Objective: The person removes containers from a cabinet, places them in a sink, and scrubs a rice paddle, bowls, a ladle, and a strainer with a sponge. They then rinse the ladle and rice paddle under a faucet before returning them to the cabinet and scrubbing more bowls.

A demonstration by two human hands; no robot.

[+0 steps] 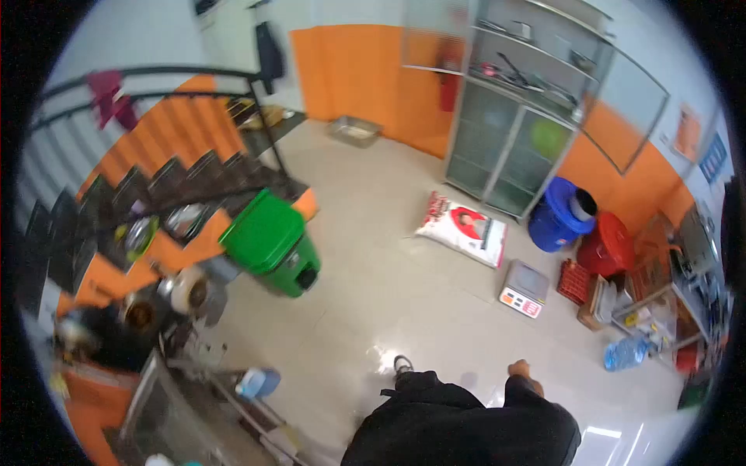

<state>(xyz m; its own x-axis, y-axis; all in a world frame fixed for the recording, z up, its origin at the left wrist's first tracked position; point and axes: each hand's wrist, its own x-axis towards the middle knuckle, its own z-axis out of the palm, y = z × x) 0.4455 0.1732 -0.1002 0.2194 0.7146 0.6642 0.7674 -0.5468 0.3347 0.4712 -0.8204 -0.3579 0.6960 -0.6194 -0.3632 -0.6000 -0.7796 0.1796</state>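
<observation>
My right hand (524,373) hangs past my black sleeve at the lower right, over the tiled floor. It looks small and slightly blurred, with the fingers curled in and no object showing in it. My left hand is out of the picture. Dark clothing (458,423) covers my body at the bottom, and one shoe (402,363) shows ahead of it. Beyond my right hand, a white and orange digital scale (524,286) rests on the floor. Past the scale lies a full white and red sack (465,230), on its side.
A green wheeled bin (268,237) stands beside the stairs (167,182). The glass-door cabinet (505,147) is against the orange wall, near a blue barrel (553,221) and a red bucket (606,245). A water jug (625,354) lies right; a metal pan (355,130) sits far back.
</observation>
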